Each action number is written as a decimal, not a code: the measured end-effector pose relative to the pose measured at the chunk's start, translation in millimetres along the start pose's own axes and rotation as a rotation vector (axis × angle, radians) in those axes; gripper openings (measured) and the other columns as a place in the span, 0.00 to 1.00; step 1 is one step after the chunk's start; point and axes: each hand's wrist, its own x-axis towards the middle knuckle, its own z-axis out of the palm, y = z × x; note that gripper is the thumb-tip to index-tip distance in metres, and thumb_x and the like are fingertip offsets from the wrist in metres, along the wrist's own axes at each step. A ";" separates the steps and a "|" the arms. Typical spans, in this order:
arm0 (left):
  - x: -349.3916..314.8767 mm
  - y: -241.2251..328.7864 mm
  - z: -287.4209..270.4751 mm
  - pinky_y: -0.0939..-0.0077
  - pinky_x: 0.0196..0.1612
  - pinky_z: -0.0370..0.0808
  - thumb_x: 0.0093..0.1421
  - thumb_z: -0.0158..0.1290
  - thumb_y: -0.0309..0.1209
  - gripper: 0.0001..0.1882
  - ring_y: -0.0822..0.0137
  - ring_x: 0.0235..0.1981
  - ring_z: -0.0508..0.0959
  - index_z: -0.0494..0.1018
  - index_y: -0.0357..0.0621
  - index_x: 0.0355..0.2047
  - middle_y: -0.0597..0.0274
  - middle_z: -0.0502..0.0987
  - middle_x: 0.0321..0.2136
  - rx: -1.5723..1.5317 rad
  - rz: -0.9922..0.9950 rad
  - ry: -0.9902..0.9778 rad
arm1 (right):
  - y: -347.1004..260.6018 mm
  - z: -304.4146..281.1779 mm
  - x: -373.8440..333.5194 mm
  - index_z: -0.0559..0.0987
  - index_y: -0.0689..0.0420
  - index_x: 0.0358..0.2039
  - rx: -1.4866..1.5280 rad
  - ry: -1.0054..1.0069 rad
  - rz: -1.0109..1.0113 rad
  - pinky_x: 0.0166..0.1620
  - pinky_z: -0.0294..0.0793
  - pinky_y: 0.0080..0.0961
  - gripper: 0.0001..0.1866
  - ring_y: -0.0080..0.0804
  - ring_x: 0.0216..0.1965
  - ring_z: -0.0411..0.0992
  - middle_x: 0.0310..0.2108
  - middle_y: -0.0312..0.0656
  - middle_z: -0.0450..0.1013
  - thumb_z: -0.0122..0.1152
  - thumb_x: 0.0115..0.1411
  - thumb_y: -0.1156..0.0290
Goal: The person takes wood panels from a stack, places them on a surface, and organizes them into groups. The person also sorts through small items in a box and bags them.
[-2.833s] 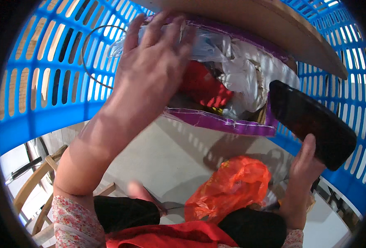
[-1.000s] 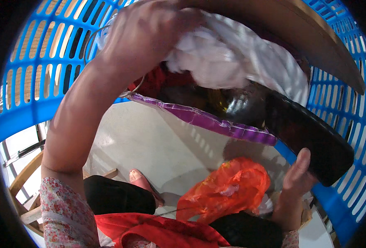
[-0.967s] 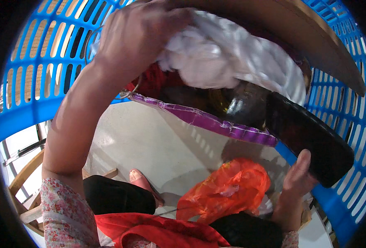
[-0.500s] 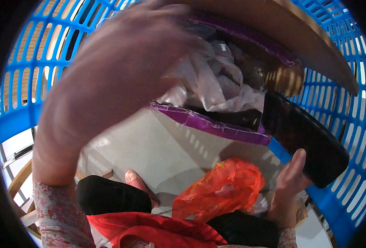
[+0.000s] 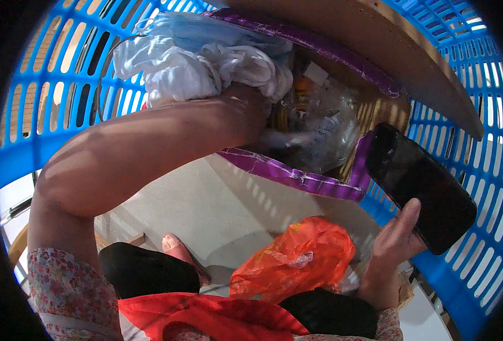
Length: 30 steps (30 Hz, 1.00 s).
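Note:
My right hand grips a black smartphone, its thumb along the near edge and the dark screen facing up. My left arm stretches across into a container with a purple rim. The left hand is down inside, near crumpled clear plastic bags; its fingers are blurred and partly in shadow. A bunched white cloth lies at the container's far left, against my left wrist. Pale blue material shows behind the cloth.
A blue slatted plastic basket surrounds the container. A brown board leans along the far right side. An orange plastic bag sits near my legs, beside a red cloth across my lap.
The white cloth has shifted from the container's middle to its far left, uncovering clear plastic. My left hand has come down into the container. My right hand still holds the smartphone.

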 end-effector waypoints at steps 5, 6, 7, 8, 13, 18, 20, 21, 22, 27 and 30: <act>-1.4 -4.5 -2.9 0.58 0.50 0.75 0.58 0.52 0.35 0.19 0.48 0.46 0.78 0.75 0.40 0.48 0.44 0.79 0.41 -0.036 0.072 0.039 | -1.0 -1.8 -2.3 0.64 0.63 0.59 -0.054 0.063 0.055 0.53 0.76 0.42 0.29 0.51 0.56 0.71 0.56 0.53 0.69 0.63 0.60 0.72; -2.0 -4.1 -2.0 0.58 0.50 0.75 0.58 0.53 0.35 0.19 0.48 0.46 0.78 0.75 0.40 0.48 0.44 0.79 0.41 -0.046 0.092 0.048 | -2.4 2.3 -0.5 0.65 0.63 0.59 -0.028 0.068 0.034 0.53 0.76 0.42 0.28 0.51 0.56 0.71 0.56 0.53 0.70 0.63 0.60 0.72; -1.9 -3.2 -2.0 0.58 0.50 0.75 0.58 0.53 0.35 0.19 0.48 0.46 0.78 0.75 0.40 0.48 0.44 0.79 0.41 -0.059 0.125 0.061 | -3.7 5.4 1.2 0.66 0.64 0.59 -0.003 0.075 0.010 0.53 0.76 0.43 0.28 0.50 0.56 0.71 0.56 0.53 0.70 0.63 0.60 0.72; -0.2 -2.1 -2.1 0.58 0.50 0.75 0.58 0.53 0.35 0.19 0.48 0.46 0.78 0.75 0.40 0.48 0.44 0.79 0.41 -0.083 0.173 0.091 | -4.4 6.3 1.1 0.67 0.64 0.58 -0.005 0.083 0.009 0.54 0.76 0.43 0.27 0.50 0.55 0.72 0.56 0.54 0.70 0.63 0.60 0.72; 48.3 20.1 14.2 0.60 0.49 0.75 0.56 0.54 0.35 0.17 0.50 0.46 0.79 0.77 0.41 0.45 0.46 0.80 0.40 -0.415 0.432 0.506 | 9.5 -14.7 -8.0 0.60 0.62 0.63 -0.234 -0.007 0.083 0.54 0.76 0.43 0.33 0.53 0.58 0.68 0.60 0.56 0.64 0.62 0.59 0.79; 88.8 52.8 30.0 0.66 0.43 0.77 0.51 0.56 0.31 0.12 0.59 0.40 0.81 0.82 0.45 0.37 0.57 0.82 0.38 0.228 0.481 0.544 | 6.7 -7.8 -6.2 0.58 0.62 0.64 -0.097 0.013 0.066 0.54 0.77 0.42 0.35 0.54 0.58 0.68 0.61 0.56 0.62 0.63 0.59 0.79; 82.0 52.9 25.1 0.67 0.42 0.77 0.49 0.57 0.31 0.13 0.61 0.39 0.81 0.82 0.46 0.36 0.58 0.83 0.37 0.089 0.405 0.442 | 5.7 -8.0 -6.2 0.58 0.61 0.64 -0.078 -0.004 0.060 0.54 0.77 0.42 0.35 0.54 0.58 0.68 0.61 0.55 0.62 0.63 0.58 0.78; 76.2 46.4 17.0 0.67 0.42 0.77 0.49 0.58 0.31 0.14 0.62 0.39 0.81 0.82 0.46 0.37 0.58 0.83 0.37 -0.228 0.327 0.367 | 6.0 -7.3 -5.1 0.58 0.61 0.64 -0.059 -0.016 0.042 0.53 0.77 0.42 0.35 0.54 0.58 0.68 0.61 0.55 0.62 0.64 0.58 0.78; 69.8 38.6 7.8 0.68 0.43 0.77 0.48 0.58 0.32 0.15 0.62 0.39 0.81 0.82 0.47 0.37 0.57 0.82 0.37 -0.536 0.244 0.292 | 5.9 -6.4 -2.8 0.58 0.61 0.64 -0.044 -0.009 0.026 0.53 0.77 0.42 0.35 0.54 0.58 0.68 0.61 0.55 0.62 0.64 0.58 0.78; -0.4 6.5 -23.7 0.65 0.41 0.77 0.48 0.61 0.43 0.23 0.61 0.35 0.81 0.79 0.37 0.39 0.49 0.81 0.34 -0.888 -0.039 0.368 | 8.3 -8.0 -3.1 0.59 0.60 0.63 -0.083 0.013 0.031 0.53 0.77 0.42 0.35 0.54 0.58 0.68 0.60 0.54 0.64 0.64 0.59 0.77; -52.6 -21.2 -24.3 0.69 0.51 0.73 0.59 0.53 0.42 0.23 0.60 0.49 0.77 0.73 0.40 0.50 0.52 0.78 0.47 -1.184 -0.126 0.401 | -0.3 2.7 2.3 0.66 0.62 0.59 -0.059 0.041 -0.025 0.56 0.74 0.44 0.29 0.49 0.57 0.70 0.57 0.52 0.69 0.65 0.59 0.74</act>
